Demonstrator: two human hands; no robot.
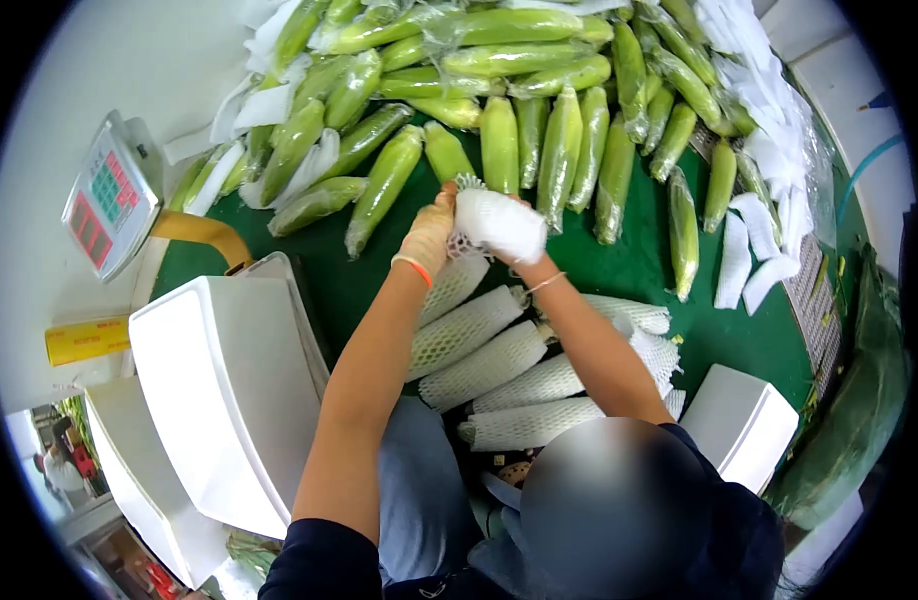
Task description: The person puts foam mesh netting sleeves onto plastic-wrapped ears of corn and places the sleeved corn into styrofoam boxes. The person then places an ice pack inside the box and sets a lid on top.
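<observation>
A white foam net sleeve is held up between my two hands, above the green table; I cannot tell whether anything is inside it. My left hand, in a pale glove with an orange band at the wrist, is closed on the sleeve's left end. My right hand grips it from behind on the right, its fingers mostly hidden. Below my hands lie several corn cobs in white foam nets. Just beyond is a row of green corn cobs in clear film.
Wrapped corn is heaped at the back. White foam sleeves lie on the right. At left stand a digital scale, white bins and a yellow box. A white box sits at lower right.
</observation>
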